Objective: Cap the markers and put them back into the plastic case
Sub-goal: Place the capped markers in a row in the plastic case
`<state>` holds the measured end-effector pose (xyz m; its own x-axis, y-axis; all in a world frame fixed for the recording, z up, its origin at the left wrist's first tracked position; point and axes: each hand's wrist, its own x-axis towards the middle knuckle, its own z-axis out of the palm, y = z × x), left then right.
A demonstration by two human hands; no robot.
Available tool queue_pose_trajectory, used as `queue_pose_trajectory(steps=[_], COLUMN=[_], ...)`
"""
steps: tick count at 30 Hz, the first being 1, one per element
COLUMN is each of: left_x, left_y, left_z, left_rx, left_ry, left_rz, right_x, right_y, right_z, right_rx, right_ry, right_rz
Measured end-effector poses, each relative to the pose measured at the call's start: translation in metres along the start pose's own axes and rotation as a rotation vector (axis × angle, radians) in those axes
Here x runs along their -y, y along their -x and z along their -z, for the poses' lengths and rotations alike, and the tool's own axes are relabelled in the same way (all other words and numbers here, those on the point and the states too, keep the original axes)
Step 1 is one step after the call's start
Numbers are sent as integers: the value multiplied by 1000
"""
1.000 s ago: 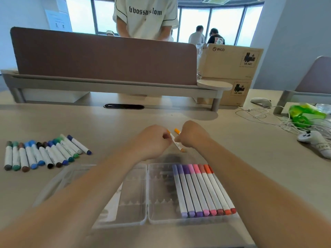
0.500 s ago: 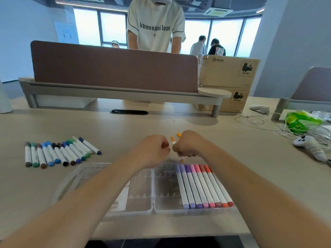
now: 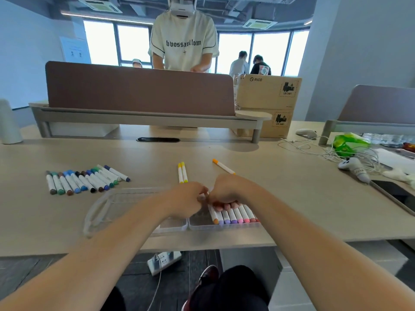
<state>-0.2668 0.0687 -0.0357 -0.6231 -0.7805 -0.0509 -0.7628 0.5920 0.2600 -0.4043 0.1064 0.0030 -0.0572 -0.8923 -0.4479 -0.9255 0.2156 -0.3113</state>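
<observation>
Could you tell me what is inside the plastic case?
Capped markers, orange, purple, pink and red, lie in the right half of the case. The left hand and right hand hide their far ends.

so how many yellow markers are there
2. The yellow markers lie side by side on the desk, beyond the left hand. It and the right hand cover part of the case, so more may be hidden.
</observation>
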Motion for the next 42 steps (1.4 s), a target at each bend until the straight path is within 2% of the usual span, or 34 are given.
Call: queue_pose_trajectory(steps=[9,19,29,34,37,42], left_x=[-10,-13,-6,3,4,3], left_y=[16,6,-2,-14,-34,-73], left_z=[2,4,7,28,36,39], left_rx=[125,87,97,107,1,-150], left_ry=[62,79,26,85,106,144], left_rz=[-52,-49,-50,-13,-25,11], right_x=[-7,-2,-4,-14,-22,-37], right_y=[-6,-20,-27,-32,-43,-85], right_z=[2,6,14,22,32,50], right_rx=[-81,-48,52,102,38,-297], right_ry=[49,180,144,10,3,60], right_rz=[35,41,49,92,71,14])
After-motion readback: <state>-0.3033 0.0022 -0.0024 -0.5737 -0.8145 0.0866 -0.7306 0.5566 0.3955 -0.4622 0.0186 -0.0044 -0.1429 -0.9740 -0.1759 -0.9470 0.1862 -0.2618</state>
